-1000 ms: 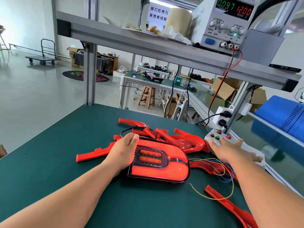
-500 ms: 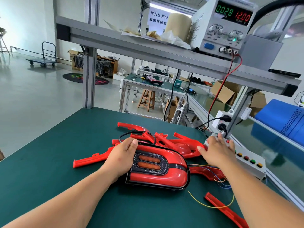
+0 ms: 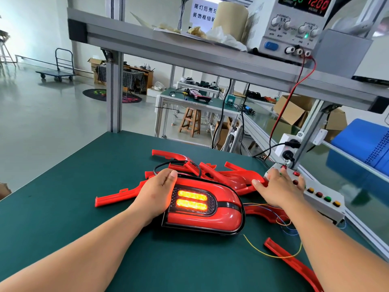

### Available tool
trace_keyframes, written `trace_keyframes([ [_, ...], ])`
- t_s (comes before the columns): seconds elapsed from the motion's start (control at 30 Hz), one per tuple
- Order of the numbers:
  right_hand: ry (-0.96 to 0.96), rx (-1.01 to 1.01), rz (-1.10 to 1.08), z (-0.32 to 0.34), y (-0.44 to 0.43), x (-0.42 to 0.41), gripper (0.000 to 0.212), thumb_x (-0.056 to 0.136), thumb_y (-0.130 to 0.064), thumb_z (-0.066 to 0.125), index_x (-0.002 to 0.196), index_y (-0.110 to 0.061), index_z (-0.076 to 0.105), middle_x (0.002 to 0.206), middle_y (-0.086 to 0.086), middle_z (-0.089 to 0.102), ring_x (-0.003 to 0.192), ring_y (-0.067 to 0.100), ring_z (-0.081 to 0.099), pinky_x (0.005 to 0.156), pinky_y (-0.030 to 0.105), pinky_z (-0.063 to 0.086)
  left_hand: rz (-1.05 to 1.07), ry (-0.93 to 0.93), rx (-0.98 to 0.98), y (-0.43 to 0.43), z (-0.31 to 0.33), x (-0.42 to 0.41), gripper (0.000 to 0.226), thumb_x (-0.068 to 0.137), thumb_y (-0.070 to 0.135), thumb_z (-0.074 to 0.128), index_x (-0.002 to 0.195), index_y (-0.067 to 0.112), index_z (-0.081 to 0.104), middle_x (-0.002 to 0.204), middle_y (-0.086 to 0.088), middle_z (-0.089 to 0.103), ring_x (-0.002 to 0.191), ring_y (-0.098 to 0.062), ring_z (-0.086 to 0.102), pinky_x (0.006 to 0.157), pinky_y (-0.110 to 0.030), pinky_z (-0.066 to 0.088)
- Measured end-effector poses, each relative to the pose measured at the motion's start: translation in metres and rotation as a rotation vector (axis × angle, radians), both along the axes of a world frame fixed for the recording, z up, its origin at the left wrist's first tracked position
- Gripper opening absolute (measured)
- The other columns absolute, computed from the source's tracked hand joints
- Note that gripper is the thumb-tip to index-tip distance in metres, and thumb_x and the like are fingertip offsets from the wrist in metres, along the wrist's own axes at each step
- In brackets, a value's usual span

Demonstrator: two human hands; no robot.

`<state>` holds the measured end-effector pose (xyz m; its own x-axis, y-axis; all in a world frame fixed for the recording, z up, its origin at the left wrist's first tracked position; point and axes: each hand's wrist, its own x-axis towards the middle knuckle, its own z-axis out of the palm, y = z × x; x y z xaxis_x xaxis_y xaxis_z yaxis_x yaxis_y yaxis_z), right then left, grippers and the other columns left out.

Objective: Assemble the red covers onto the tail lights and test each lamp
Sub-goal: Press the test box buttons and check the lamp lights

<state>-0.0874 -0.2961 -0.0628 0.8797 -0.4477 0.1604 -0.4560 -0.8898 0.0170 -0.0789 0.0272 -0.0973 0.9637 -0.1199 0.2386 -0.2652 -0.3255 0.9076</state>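
**Lamp lit under test, wires and loose parts close by**

The tail light (image 3: 203,209) lies flat near the middle of the green tabletop (image 3: 63,207), toward its right edge, with its red cover on and two amber bars glowing in the dark centre panel. The left hand (image 3: 156,193) rests on the lamp's left end, fingers spread and curled loosely over the rim, pinning it rather than gripping it. The right hand (image 3: 277,189) lies palm down on the button box (image 3: 322,199) at the right edge, fingers stretched out flat over the far buttons; which button is pressed I cannot tell.

Biggest risk, as I judge it: the lamp sliding if the left hand lifts, since thin coloured wires (image 3: 284,224) run from under it toward the box and could tug loose, killing the test. Next, the heap of spare red covers (image 3: 221,173) just behind the lamp crowds the right hand's path; a sweep back could knock them off the far edge. Smaller still, a wrong button would light the wrong function and pass a fault unnoticed.

Writing: the power supply (image 3: 294,28) on the shelf shows red digits "12.00"; its green reading is cut off. Knob labels read "CURRENT" and "VOLTAGE". A white sign (image 3: 203,11) behind carries Chinese characters, partly hidden.
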Motion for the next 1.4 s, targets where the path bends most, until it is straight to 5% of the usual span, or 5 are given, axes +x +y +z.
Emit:
trace_keyframes([
  [0.97,0.082,0.029,0.008,-0.002,-0.001,-0.003,0.063,0.092,-0.069,0.025,0.134,-0.024,0.038,0.160,0.002,0.023,0.150,0.017,0.010,0.115,0.055,0.007,-0.031,0.020,-0.036,0.001,-0.001,0.002,0.033,0.102,0.039,0.036,0.089,0.018,0.058,0.073,-0.001,0.053,0.068,-0.013,0.045,0.065,-0.031,0.037],
  [1.13,0.040,0.044,0.103,0.002,0.005,-0.012,0.056,0.094,-0.067,0.029,0.136,-0.032,0.039,0.164,-0.007,0.007,0.151,0.015,-0.007,0.117,0.053,0.006,-0.060,0.033,-0.081,0.002,-0.001,-0.002,0.029,0.101,0.039,0.040,0.078,0.036,0.058,0.065,0.011,0.056,0.064,-0.003,0.047,0.065,-0.021,0.039],
  [1.27,-0.015,0.112,0.304,0.012,0.031,-0.026,0.017,0.091,-0.059,0.048,0.097,-0.046,0.056,0.119,-0.020,0.058,0.127,0.013,0.048,0.103,0.038,0.036,-0.169,0.112,-0.162,0.010,0.006,-0.007,0.026,0.102,0.035,0.042,0.088,0.028,0.064,0.076,0.005,0.054,0.075,-0.009,0.049,0.075,-0.028,0.040],
  [1.33,0.016,0.210,0.420,0.012,0.048,-0.036,0.018,0.091,-0.054,0.055,0.085,-0.040,0.064,0.097,-0.018,0.059,0.100,0.007,0.056,0.088,0.032,0.045,-0.210,0.137,-0.154,0.017,0.010,-0.011,0.026,0.102,0.031,0.043,0.093,0.022,0.065,0.082,-0.001,0.055,0.080,-0.014,0.049,0.077,-0.031,0.038],
  [1.4,0.055,0.223,0.499,0.005,0.059,-0.043,0.019,0.093,-0.048,0.056,0.096,-0.036,0.070,0.101,-0.014,0.056,0.099,0.010,0.053,0.090,0.033,0.046,-0.214,0.154,-0.113,0.022,0.013,-0.013,0.024,0.101,0.030,0.046,0.092,0.022,0.067,0.084,-0.003,0.057,0.081,-0.016,0.050,0.076,-0.031,0.037],
])
